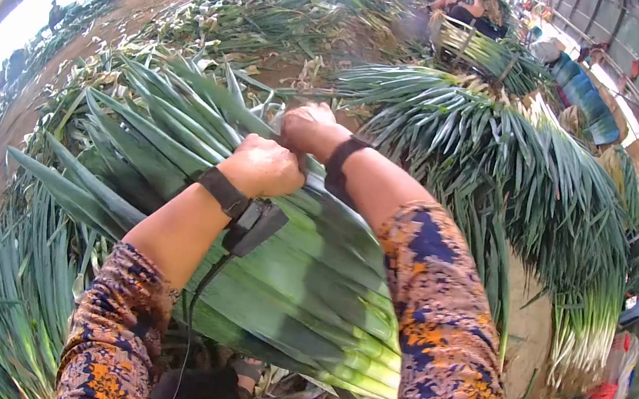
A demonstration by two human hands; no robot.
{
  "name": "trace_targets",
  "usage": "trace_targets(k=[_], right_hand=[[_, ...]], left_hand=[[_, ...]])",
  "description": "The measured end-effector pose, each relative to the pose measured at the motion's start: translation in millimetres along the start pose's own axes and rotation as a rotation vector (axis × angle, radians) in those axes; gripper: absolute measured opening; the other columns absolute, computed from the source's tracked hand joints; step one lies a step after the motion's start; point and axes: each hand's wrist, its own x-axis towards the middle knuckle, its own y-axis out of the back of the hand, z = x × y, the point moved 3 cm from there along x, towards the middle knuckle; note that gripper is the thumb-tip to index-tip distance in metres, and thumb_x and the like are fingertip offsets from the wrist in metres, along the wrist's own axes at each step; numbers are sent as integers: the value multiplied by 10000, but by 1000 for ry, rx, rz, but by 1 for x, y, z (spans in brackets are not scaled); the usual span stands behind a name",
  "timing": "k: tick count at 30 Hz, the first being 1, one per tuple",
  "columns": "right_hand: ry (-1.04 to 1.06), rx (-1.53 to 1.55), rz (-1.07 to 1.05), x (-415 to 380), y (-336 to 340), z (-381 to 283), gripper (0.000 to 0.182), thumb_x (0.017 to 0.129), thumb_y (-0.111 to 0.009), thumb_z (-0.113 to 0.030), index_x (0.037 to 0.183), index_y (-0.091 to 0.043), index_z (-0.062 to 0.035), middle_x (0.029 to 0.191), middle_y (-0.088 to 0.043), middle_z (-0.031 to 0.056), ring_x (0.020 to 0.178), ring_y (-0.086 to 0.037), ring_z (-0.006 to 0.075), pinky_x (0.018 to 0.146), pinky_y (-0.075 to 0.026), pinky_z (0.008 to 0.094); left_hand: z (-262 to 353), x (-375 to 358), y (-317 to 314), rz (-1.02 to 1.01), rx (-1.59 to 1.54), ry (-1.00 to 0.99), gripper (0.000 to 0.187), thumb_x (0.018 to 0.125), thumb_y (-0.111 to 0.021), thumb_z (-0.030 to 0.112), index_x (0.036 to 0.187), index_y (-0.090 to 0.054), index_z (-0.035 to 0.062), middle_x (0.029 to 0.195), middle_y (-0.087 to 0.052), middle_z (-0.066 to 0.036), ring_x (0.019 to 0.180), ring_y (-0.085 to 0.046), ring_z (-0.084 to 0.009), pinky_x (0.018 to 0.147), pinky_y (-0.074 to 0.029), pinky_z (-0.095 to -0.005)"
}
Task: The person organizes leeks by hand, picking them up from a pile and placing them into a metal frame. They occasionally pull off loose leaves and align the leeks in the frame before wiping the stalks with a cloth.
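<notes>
A large bunch of green onions (pixel 276 275) lies across in front of me, leaf tips to the left and pale stalk ends at the lower right. My left hand (pixel 263 167) is closed in a fist over the upper side of the bunch. Close beside it, a little farther away, my right hand (pixel 312 127) is also closed, knuckles up. A green leaf smeared by motion runs up to the hands. What the fingers grip is hidden; a thin strip or leaf cannot be told apart. The left wrist wears a strap with a black box and cable (pixel 254 227).
A big heap of green onions (pixel 499 143) fills the right side. More green onions (pixel 22 280) lie at the lower left. Loose leaves and trimmings (pixel 254 27) cover the ground ahead. Another person (pixel 469 4) sits at the back by a bundle (pixel 472 45).
</notes>
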Motion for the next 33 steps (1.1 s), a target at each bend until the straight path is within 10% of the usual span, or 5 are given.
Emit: trace_targets(k=[8,14,16,24,33], right_hand=[[117,552,229,-40,-8,45,365,899,-555,-307,1167,-653,-80,1081,-671,213,1029,-630,381,885,-497,453],[-141,730,-208,-172,-94,55,808,947,-514,-560,1513,-301,-25,1492,-397,257,1355,-424,408,1144,-317,463],[-95,1228,-312,-183,-115,48,800,960,-463,-583,1523,-286,-42,1521,-369,215,1388,-381,369,1155,-297,457],[-303,969,-803,-206,-67,73,803,972,-344,-674,1571,-216,-154,1571,-333,106,1398,-360,264,1120,-354,448],[-278,459,277,-372,-94,-15,1085,798,-660,-669,1554,-157,-74,1518,-276,283,1360,-328,474,1084,-290,561]], left_hand=[[-1,18,-13,-82,-9,-30,321,938,-404,230,1098,-666,138,1064,-710,-133,1011,-681,-304,865,-521,-498],[0,12,-9,-106,106,-6,339,959,-416,256,1162,-667,150,1272,-626,-87,1274,-487,-364,947,-468,-575],[-6,23,-21,-193,131,-89,277,940,-466,196,1115,-666,116,1265,-625,-123,1264,-492,-384,971,-441,-636],[-35,51,-57,-195,26,-66,351,969,-402,341,1154,-636,156,1232,-573,-217,1254,-502,-381,1014,-422,-523],[-27,54,-33,-66,-228,-81,418,918,-515,375,1024,-707,19,1064,-676,-240,980,-626,-422,912,-486,-461]])
